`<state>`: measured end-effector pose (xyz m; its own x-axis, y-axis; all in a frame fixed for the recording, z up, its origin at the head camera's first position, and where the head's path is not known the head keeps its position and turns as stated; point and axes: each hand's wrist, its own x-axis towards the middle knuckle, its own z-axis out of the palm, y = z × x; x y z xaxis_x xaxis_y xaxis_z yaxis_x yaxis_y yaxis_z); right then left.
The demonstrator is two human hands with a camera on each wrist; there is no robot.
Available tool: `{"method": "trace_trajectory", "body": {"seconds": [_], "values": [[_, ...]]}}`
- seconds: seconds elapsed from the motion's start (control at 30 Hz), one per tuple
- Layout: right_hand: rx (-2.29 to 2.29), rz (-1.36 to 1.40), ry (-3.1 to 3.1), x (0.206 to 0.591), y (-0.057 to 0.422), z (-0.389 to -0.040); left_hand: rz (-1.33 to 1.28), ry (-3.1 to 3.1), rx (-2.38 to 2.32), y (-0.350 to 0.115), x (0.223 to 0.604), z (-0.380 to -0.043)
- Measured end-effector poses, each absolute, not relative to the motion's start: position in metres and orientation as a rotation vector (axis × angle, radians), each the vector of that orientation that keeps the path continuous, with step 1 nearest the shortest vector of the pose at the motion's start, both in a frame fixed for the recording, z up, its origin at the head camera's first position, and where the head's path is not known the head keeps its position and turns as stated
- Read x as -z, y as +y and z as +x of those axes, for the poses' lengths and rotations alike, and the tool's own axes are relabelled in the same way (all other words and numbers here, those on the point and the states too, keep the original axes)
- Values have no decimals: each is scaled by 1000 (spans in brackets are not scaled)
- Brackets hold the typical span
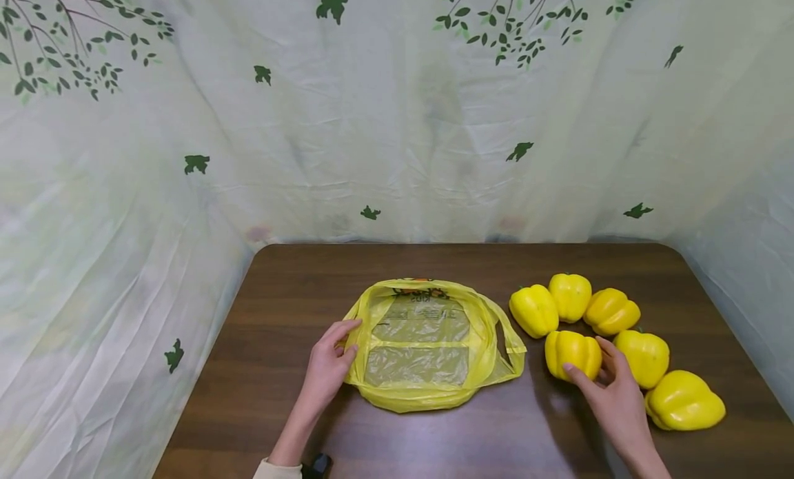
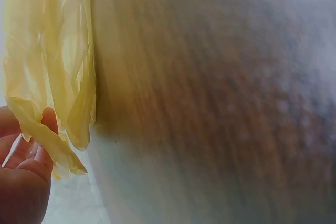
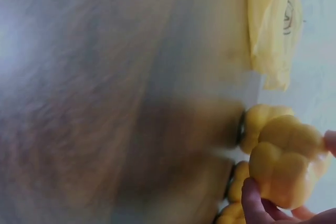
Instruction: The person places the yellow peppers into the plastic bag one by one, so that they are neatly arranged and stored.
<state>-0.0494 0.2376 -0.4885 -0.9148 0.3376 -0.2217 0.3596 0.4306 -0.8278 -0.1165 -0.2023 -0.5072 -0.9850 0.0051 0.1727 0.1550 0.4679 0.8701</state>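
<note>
The right hand [image 1: 618,402] holds one yellow bell pepper [image 1: 567,349], thumb on the near side facing the bag and the other fingers at its right, with the wrist behind toward the person. In the right wrist view the lobed end seems to face the camera, which would set the long axis roughly along the reach; whether its underside touches the table [image 1: 260,375] I cannot tell. The relation that matters most is sideways: directly left of these fingers, across a narrow gap, lies the yellow plastic bag [image 1: 415,400], its wide mouth facing up and its long axis running left to right, so the handle loop [image 1: 513,340] at one end points toward the held pepper. The left hand [image 1: 327,365] is at the opposite end, its forearm slanting in from below, thumb and fingers pinching the rim. Close by the right fingers, on their outer side, sits a second pepper [image 1: 643,358]; a third pepper [image 1: 685,400] lies farther right and nearer the person. Beyond the held one, three peppers [image 1: 569,298] form a short arc, and past the table's far edge hangs a leaf-patterned cloth [image 1: 397,120].
</note>
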Motion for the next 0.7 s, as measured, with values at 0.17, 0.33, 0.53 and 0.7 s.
{"method": "trace_trajectory", "body": {"seconds": [0.17,0.33,0.53,0.7], "values": [[1641,495,2659,484,229,-50,-135,-2561,1559,-203,507,-116],[1702,356,2679,480,220,-52,-128,-2566,1558,-203,508,-116],[1698,266,2685,475,210,-56,-126,-2568,1551,-203,507,-116],[1702,198,2683,472,204,-61,-154,-2546,1562,-203,507,-116]]}}
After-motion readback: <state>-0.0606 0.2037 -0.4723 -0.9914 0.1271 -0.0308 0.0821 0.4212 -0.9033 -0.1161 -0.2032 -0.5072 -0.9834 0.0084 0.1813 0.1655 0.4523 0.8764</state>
